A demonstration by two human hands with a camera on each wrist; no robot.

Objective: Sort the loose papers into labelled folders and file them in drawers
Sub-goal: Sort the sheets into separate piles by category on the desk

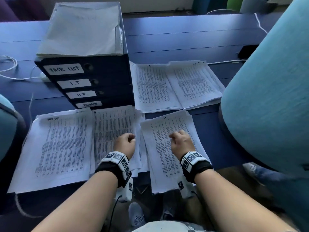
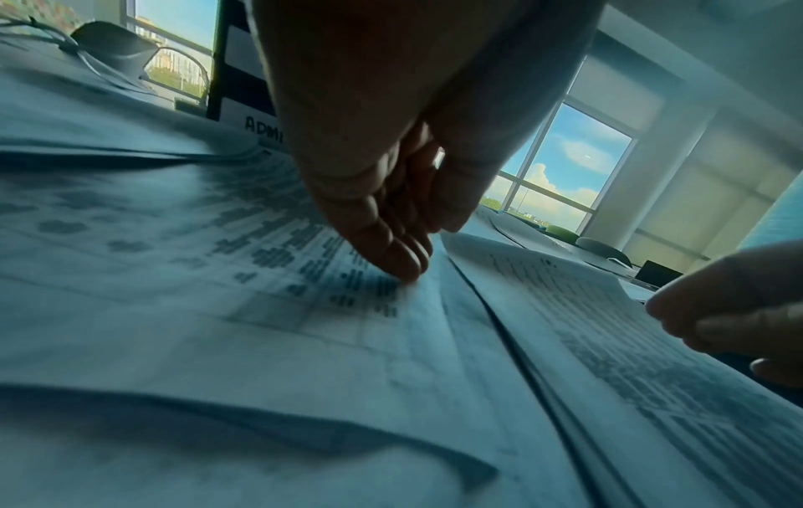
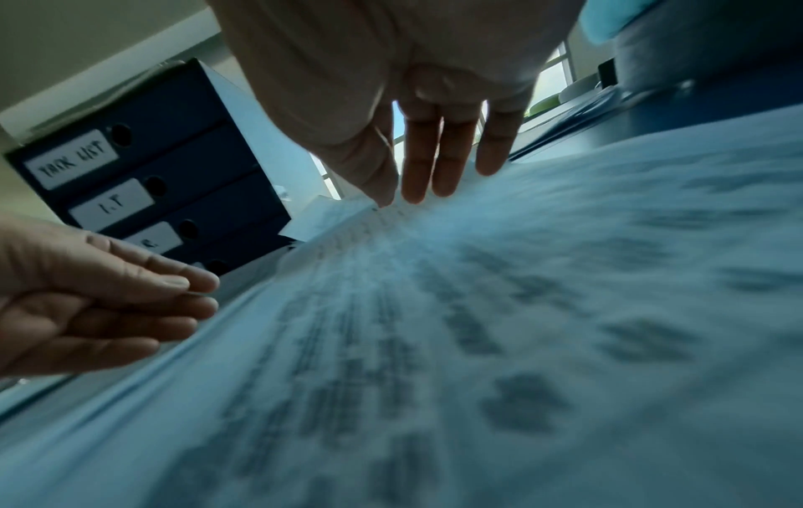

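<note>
A dark drawer unit [image 1: 103, 81] carries white labels TASK LIST, I.T, H.R and ADMIN, with loose sheets [image 1: 80, 29] piled on top. Printed paper stacks lie on the blue desk [image 1: 184, 39]: a wide one [image 1: 58, 148] at the left, a middle one [image 1: 110, 124], a near right one [image 1: 163, 156] and two far ones [image 1: 153, 86]. My left hand [image 1: 132, 138] points its fingers down, and the fingertips [image 2: 404, 268] touch the middle stack. My right hand [image 3: 417, 192] hangs straight fingers over the near right stack [image 3: 478, 309], close to its far edge. Neither hand holds anything.
A teal chair back [image 1: 267, 97] crowds the desk's right side, and another chair edge [image 1: 6, 131] sits at the left. A white cable [image 1: 10, 64] loops at the far left. A black object [image 1: 247, 51] lies at the far right. A shoe [image 1: 137, 215] shows below the desk edge.
</note>
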